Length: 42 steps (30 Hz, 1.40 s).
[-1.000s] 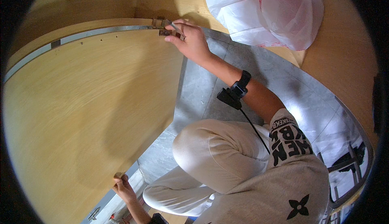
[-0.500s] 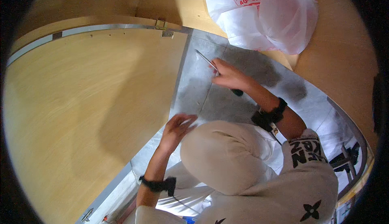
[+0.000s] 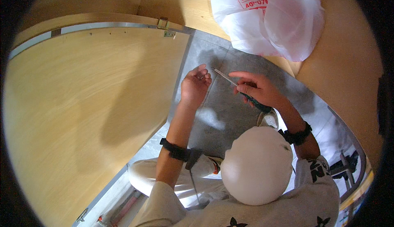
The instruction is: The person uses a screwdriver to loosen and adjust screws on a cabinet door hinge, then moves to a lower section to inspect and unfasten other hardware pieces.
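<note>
My right hand [image 3: 262, 88] grips a screwdriver [image 3: 257, 102] by its dark green handle, index finger stretched along the metal shaft. The shaft slants up and left, its tip just short of the fingers of my left hand [image 3: 195, 86]. Those fingers are curled in and bunched; whatever they may hold is too small or hidden to name. To the left lies a large wooden door panel [image 3: 94, 100]. At its far right corner sit a brass-coloured hinge [image 3: 163, 23] and a small metal plate [image 3: 169, 34].
A white plastic bag [image 3: 266, 22] with red print rests on a wooden surface at the far right. Grey floor tiles [image 3: 205, 122] lie below my hands. The curved wooden edge [image 3: 349, 79] runs down the right side. My bent knee [image 3: 256, 165] rises in front of me.
My left hand has moved up and away from my knee, its fingers now curled. My right hand has shifted right and down, bringing the screwdriver tip near the left fingers. My legs have shifted.
</note>
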### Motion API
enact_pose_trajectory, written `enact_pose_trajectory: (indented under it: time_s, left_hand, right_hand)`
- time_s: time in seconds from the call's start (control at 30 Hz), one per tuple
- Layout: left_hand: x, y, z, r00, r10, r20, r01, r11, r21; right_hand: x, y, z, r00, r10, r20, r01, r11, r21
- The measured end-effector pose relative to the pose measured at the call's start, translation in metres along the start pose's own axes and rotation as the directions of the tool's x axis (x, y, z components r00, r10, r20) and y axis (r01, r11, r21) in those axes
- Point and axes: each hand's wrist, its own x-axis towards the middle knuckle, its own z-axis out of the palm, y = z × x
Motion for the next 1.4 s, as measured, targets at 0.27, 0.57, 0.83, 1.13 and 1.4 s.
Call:
enact_pose_trajectory:
  time_s: [0.27,0.57,0.83,1.13,1.4]
  left_hand:
    - [-0.024,0.036,0.023,0.981,0.182,0.073,-0.196,0.887,0.418]
    - [-0.037,0.043,0.039,0.947,0.209,0.244,-0.313,0.768,0.559]
    - [-0.043,0.044,0.051,0.941,0.280,0.192,-0.339,0.746,0.574]
    - [-0.053,0.051,0.052,0.942,0.155,0.299,-0.333,0.559,0.760]
    - [-0.054,0.049,0.048,0.942,0.250,0.225,-0.336,0.714,0.614]
  right_hand:
    - [-0.001,-0.028,-0.017,0.992,-0.052,0.119,0.061,0.995,-0.077]
    - [0.002,-0.045,-0.018,0.966,-0.112,0.234,0.119,0.993,-0.014]
    - [0.008,-0.048,-0.019,0.964,-0.109,0.244,0.142,0.982,-0.124]
    - [0.002,-0.063,-0.022,0.949,-0.034,0.314,0.127,0.951,-0.282]
    - [0.001,-0.078,-0.017,0.943,-0.075,0.324,0.222,0.868,-0.445]
